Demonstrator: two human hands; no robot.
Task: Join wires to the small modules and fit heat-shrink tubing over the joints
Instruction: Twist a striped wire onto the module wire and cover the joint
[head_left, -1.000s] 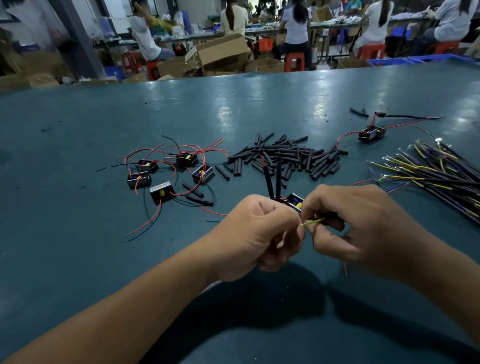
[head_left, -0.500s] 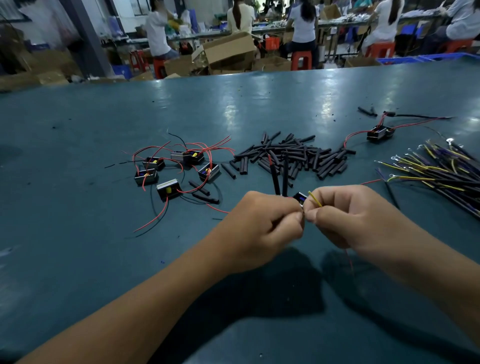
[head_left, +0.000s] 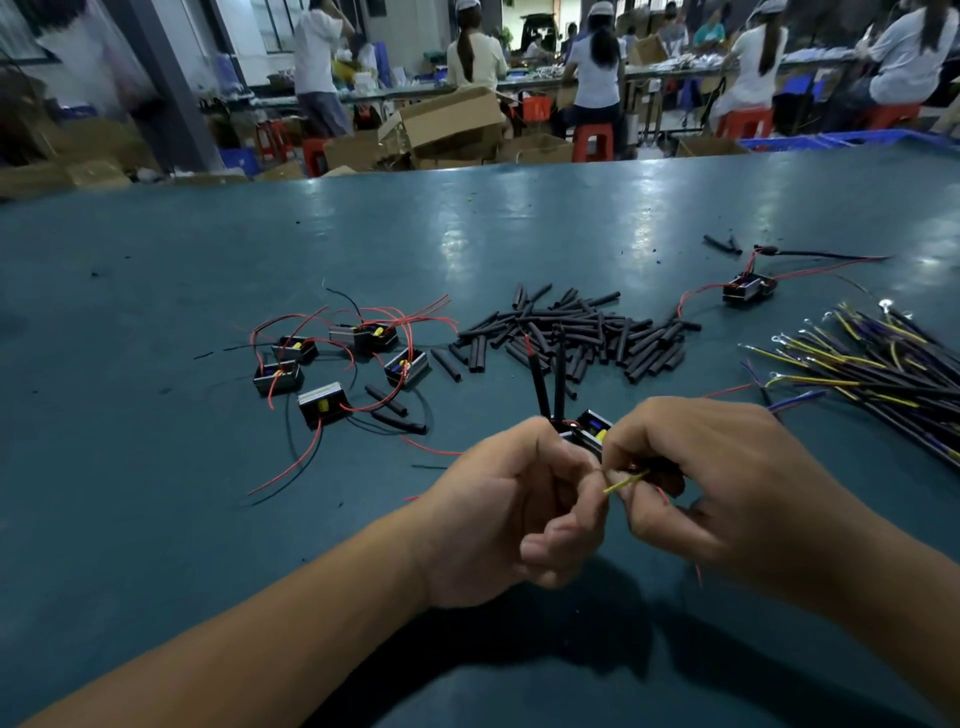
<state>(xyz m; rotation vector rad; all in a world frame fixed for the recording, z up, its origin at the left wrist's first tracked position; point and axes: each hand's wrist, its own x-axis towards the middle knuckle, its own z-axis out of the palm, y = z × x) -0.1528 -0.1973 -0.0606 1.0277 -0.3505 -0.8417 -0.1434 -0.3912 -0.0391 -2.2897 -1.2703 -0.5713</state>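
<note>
My left hand (head_left: 511, 512) and my right hand (head_left: 727, 483) meet above the near middle of the green table (head_left: 156, 519). Between them sits a small black module (head_left: 589, 423) with a yellow part; two black heat-shrink tubes (head_left: 548, 384) stand up from it. My left fingers curl round the module's lead. My right fingers pinch a thin yellow wire (head_left: 626, 480) whose tip points toward my left fingertips. A red wire hangs below my right hand.
Several black modules with red leads (head_left: 337, 358) lie at the left. A heap of cut black heat-shrink tubes (head_left: 576, 332) lies in the middle. A bundle of yellow and dark wires (head_left: 878, 374) lies at the right, one wired module (head_left: 748, 288) behind it. People work at far benches.
My hands have parted slightly. The yellow wire, which stood up between the fingertips, now lies nearly level, pointing left. The view has tilted a little.
</note>
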